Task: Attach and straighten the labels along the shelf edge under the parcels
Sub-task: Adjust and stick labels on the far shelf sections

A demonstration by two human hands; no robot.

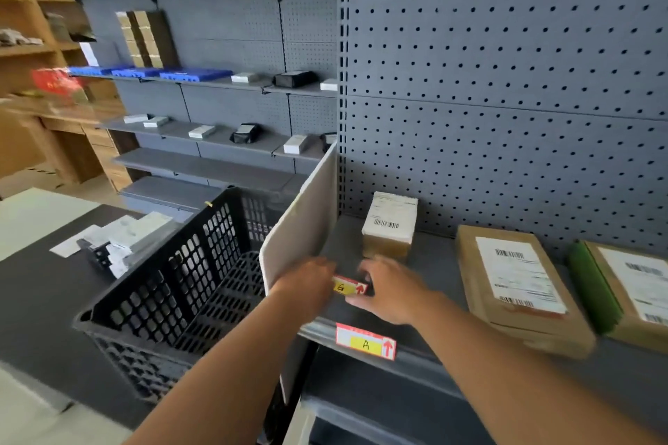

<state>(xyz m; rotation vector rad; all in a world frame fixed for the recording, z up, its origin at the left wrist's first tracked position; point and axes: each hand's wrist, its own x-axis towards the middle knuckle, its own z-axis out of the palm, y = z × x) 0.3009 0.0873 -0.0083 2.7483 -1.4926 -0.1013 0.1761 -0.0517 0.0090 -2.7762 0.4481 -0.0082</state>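
Note:
A red-and-yellow label marked "G" (349, 286) is held over the grey shelf (430, 264) between both hands. My left hand (307, 282) pinches its left end, and my right hand (388, 287) covers its right end. A second label, marked "A" with a red arrow (365, 340), sits on the shelf's front edge (430, 359) just below my hands, slightly tilted. Behind my hands stands a small parcel (389, 224). A flat brown parcel (517, 285) and another one with a green side (625, 289) lie further right.
A black plastic crate (188, 285) stands left of the shelf on a dark table (39, 303), where papers (115, 238) also lie. A pale side panel (307, 224) closes the shelf's left end. Perforated backboard (506, 83) rises behind. More shelving holds boxes at the back left.

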